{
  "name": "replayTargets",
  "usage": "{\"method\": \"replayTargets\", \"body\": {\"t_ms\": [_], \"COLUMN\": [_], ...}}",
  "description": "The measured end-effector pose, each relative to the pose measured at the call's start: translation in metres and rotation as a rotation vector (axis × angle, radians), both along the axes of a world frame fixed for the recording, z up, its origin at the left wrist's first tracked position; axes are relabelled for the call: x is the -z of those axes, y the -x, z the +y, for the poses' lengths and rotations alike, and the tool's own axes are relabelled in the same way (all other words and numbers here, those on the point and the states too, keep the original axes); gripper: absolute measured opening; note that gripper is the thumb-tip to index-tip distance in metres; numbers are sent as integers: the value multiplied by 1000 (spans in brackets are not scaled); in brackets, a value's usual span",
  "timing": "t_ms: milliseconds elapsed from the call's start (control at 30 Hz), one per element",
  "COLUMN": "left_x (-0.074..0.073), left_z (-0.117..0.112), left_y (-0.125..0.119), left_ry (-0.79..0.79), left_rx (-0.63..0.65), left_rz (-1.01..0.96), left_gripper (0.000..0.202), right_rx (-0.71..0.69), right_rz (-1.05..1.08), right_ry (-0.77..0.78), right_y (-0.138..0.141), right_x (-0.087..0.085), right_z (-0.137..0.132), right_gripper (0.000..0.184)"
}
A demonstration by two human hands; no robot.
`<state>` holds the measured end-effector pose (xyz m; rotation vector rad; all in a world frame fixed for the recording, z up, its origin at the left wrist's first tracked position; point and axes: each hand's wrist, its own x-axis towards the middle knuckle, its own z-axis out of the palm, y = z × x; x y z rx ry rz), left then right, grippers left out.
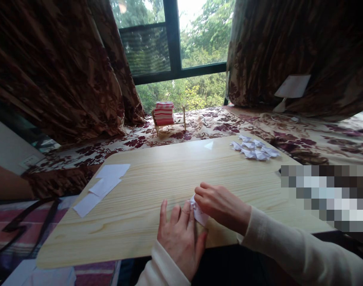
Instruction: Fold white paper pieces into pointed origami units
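Observation:
A small folded white paper piece (198, 214) lies near the front edge of a light wooden table (157, 186). My left hand (180, 238) rests flat on the table with its fingers stretched out, the fingertips pressing on the paper's left side. My right hand (221, 206) comes in from the right, its fingers curled over the paper and pinching its upper edge. Most of the paper is hidden under both hands.
Several flat white paper sheets (102, 186) lie at the table's left edge. A pile of folded paper pieces (254, 149) sits at the far right. Behind are a floral cloth, a small wooden rack with striped fabric (165, 115), curtains and a window.

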<state>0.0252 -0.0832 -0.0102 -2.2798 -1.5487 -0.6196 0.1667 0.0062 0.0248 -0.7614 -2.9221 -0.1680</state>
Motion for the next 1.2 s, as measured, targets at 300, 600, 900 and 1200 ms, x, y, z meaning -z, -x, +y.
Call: {"method": "replayTargets", "body": {"t_ms": [300, 600, 900, 1200], "left_x": [-1, 2, 9, 6], "left_z": [1, -1, -1, -1], "left_y": [4, 4, 0, 5], "left_ry": [-3, 23, 95, 117], "left_rx": [35, 24, -12, -2], "left_rz": [-1, -69, -161, -198], "left_gripper": [44, 41, 38, 34], "right_rx": [24, 144, 189, 199], "right_rz": [54, 211, 235, 267], "right_ry": [23, 208, 212, 244], "right_y": [-8, -30, -36, -36], "right_x": [3, 4, 11, 10], "right_z": [-1, -5, -15, -16], "right_gripper": [10, 12, 18, 18]}}
